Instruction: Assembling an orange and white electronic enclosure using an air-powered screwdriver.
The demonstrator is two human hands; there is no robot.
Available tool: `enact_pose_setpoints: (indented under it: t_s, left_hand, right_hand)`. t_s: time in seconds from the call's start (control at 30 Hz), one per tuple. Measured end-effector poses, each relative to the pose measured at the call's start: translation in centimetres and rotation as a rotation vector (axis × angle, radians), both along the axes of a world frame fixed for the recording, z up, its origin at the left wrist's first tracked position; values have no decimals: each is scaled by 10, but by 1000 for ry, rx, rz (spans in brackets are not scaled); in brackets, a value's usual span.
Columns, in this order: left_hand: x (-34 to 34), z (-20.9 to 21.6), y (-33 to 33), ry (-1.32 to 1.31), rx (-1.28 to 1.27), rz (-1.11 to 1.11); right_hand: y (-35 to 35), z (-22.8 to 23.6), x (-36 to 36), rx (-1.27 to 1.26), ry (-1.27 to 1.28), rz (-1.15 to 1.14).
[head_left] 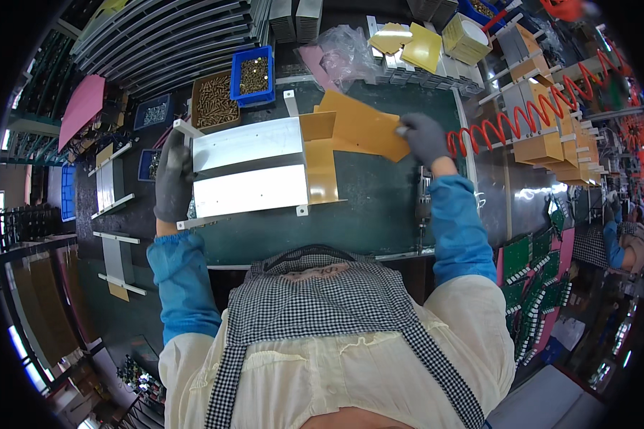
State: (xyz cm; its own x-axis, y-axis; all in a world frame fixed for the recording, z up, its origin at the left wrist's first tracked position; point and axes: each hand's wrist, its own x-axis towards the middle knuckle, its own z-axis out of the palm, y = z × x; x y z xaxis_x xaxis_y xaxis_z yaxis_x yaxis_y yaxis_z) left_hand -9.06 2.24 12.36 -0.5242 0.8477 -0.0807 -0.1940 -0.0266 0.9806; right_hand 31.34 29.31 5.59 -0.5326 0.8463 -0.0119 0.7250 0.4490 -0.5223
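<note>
My left hand [172,179], in a dark glove, is closed round the left end of a shiny silver metal housing [250,191] with white mounting strips at its ends. Folded amber sheet [323,170] sticks out from the housing's right end. At the far right of the green mat, my right hand [426,139], also gloved, pinches the right edge of a loose orange sheet [365,127]. That sheet lies tilted beside the folded one, partly overlapping it. The right fingertips are slightly blurred.
A blue bin [253,77] of brass fasteners and a box of screws [215,101] stand beyond the housing. Crumpled clear plastic [347,57] lies at the back. A red coiled hose [529,118] stretches across the right. Green circuit boards [533,279] lie at the lower right.
</note>
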Motion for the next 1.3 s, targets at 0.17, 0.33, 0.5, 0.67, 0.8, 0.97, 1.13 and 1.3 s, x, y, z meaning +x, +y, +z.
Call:
enact_pose_setpoints:
  t_s: [0.17,0.33,0.5,0.67,0.8,0.97,1.13,1.3]
  left_hand:
    - [-1,6,16,95,-86,-59]
    - [1,3,6,19,-44,9]
    - [2,22,10,-20,-12,25]
    - [-27,6,7,228,-75,-43]
    - [-34,-18,19,164,-172,-210]
    - [-23,-15,19,31,-220,-259]
    - [0,-8,16,-18,-222,-156]
    - [0,-7,8,52,-278,-116]
  right_hand:
    - [-63,87,5,-214,1247,-365]
    - [-170,152,-34,-482,1553,-104]
    - [-240,160,-103,-690,1247,285]
    - [-243,141,-129,-158,873,1028]
    - [-180,128,-56,181,727,710]
    - [-176,105,79,211,854,-360]
    - [-191,2,56,-155,82,239]
    - [-211,-37,-15,-28,-565,545]
